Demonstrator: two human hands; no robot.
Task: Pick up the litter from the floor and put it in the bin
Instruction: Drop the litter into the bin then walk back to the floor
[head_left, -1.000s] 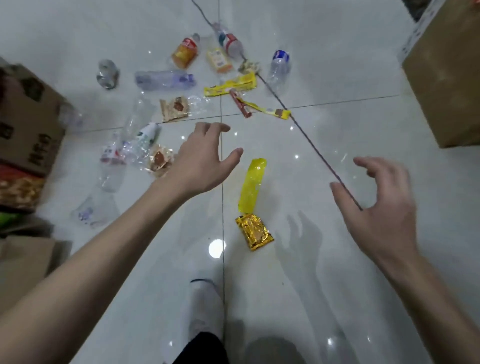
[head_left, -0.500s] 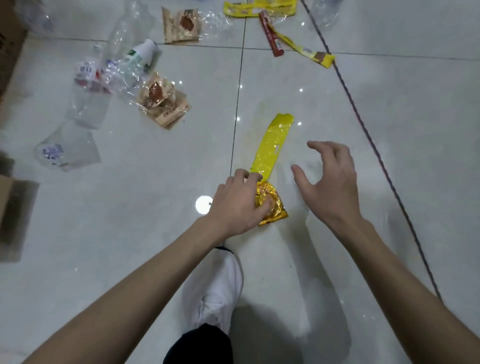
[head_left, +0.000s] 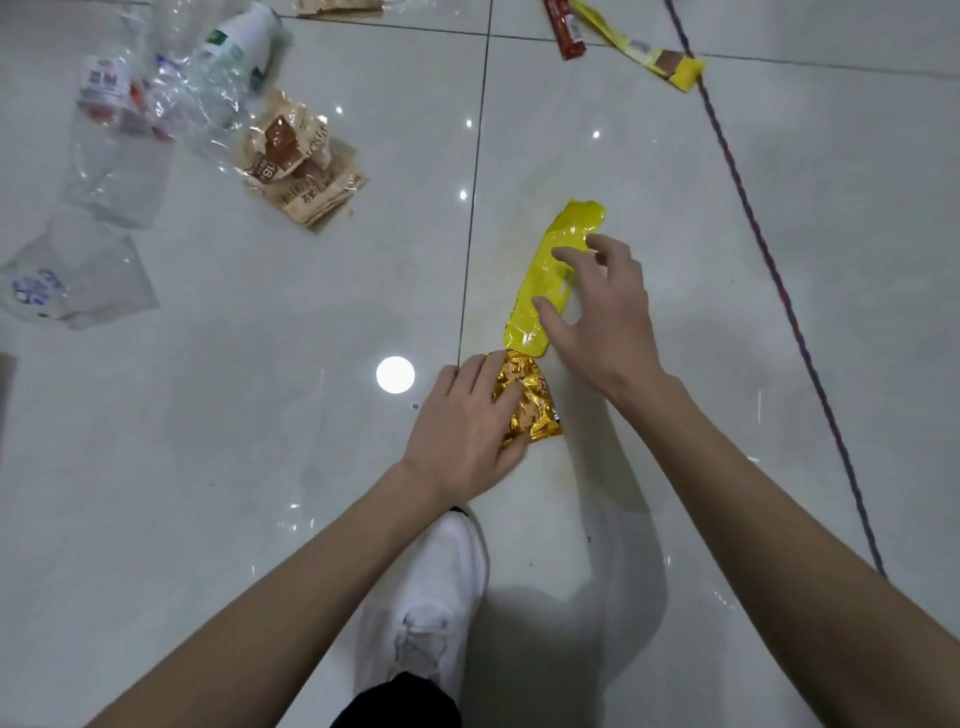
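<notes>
A crinkled gold foil packet (head_left: 535, 410) lies on the white tiled floor, and my left hand (head_left: 462, 431) presses down on its left side with fingers curled over it. Just beyond it lies a long yellow wrapper (head_left: 558, 260). My right hand (head_left: 597, 312) hovers over the yellow wrapper, fingers spread, thumb and fingertips touching or nearly touching it. No bin is in view.
Brown snack packets (head_left: 298, 161) and crushed clear plastic bottles (head_left: 171, 88) lie at the upper left, a clear bag (head_left: 62, 280) at the left edge. A red and a yellow stick wrapper (head_left: 644, 52) lie at the top. A dark cord (head_left: 769, 270) runs diagonally on the right. My white shoe (head_left: 431, 597) stands below.
The view has dropped closer to the floor. My left hand has settled onto the gold packet, and my right hand has moved forward over the yellow wrapper.
</notes>
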